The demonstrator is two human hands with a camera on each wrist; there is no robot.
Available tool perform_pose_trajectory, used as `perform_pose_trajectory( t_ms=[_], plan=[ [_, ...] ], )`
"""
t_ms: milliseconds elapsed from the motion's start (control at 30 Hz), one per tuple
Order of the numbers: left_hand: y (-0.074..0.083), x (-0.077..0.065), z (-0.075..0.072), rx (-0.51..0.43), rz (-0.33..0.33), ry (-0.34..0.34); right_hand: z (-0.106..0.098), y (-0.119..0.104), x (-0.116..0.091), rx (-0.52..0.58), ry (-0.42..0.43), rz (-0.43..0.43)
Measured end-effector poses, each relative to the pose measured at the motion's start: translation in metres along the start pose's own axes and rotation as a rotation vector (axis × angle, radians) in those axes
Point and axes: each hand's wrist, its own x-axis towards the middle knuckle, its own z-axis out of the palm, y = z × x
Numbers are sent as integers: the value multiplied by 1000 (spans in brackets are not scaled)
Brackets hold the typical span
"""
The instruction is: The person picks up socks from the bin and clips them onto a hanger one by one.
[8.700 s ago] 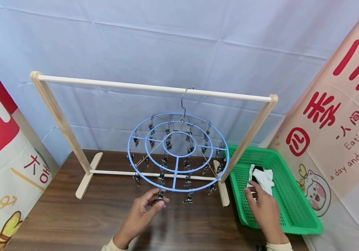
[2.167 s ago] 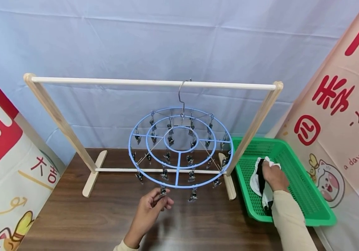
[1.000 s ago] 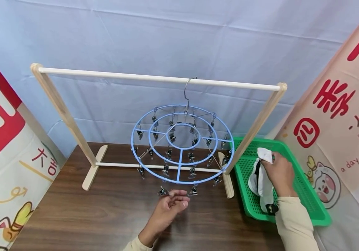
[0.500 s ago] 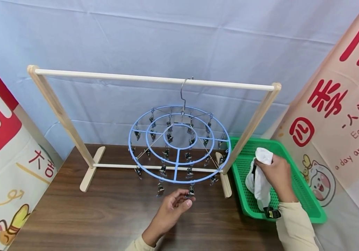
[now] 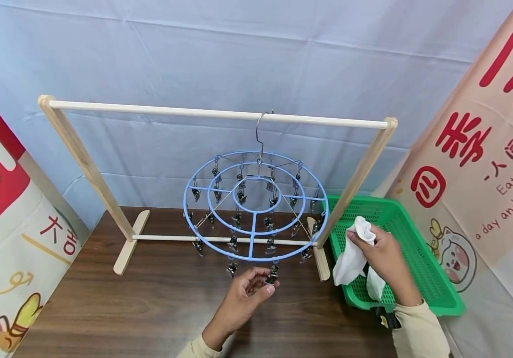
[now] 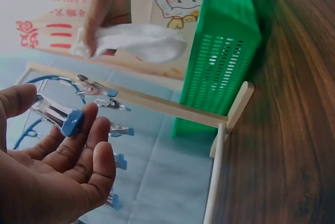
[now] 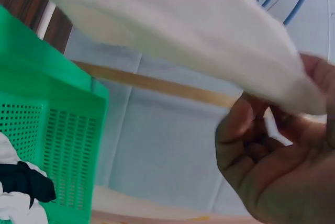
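Note:
In the head view a blue round clip hanger [image 5: 252, 246] hangs by its metal hook, with small metal clips dangling from its rings. My left hand [image 5: 243, 301] is at the hanger's front edge. Its thumb and fingers pinch one clip [image 6: 57, 114], whose blue-tipped end faces the fingers in the left wrist view. On the right, my right hand [image 5: 388, 256] grips a white sock [image 5: 349, 261] by its gathered upper end. The sock droops over the left rim of the green basket [image 5: 449, 301]. In the right wrist view it stretches out from the fingertips [image 7: 235, 119].
A wooden stand with a white top bar [image 5: 157, 109] carries the hanger, its feet on the brown table [image 5: 149, 308]. More white and black cloth [image 7: 23, 182] lies in the basket. The basket stands against the stand's right post [image 5: 357, 174]; printed cloth walls enclose both sides.
My left hand has moved right from one front clip to the neighbouring one. My right hand has taken the white sock up from the basket and brought it leftward to the rim.

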Motion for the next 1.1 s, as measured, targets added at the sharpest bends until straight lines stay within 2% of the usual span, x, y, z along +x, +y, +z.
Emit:
perform_pose_trajectory(
  t_ms=[167,267,400,533,667,833,933,1000,1100],
  plan=[
    [2,0,0,-8,-11,0,6,-2,-8,-43,-112,-56],
    [3,1,0,-7,-12,3,10,0,-13,-61,-153,-34],
    [2,1,-1,-12,2,-1,17,3,-18,-39,-163,-4],
    [2,1,0,-35,9,-8,23,4,-21,1,-148,-12],
    [2,0,0,-65,20,-13,27,4,-23,80,-160,36],
    [3,0,0,-92,28,-20,32,1,-25,257,-176,174],
    [3,0,0,-90,33,-22,36,0,-27,292,-188,228],
    [3,0,0,-84,37,-21,39,-1,-29,312,-198,239],
    [3,-1,0,-78,45,-22,44,1,-32,376,-213,210]
  ],
)
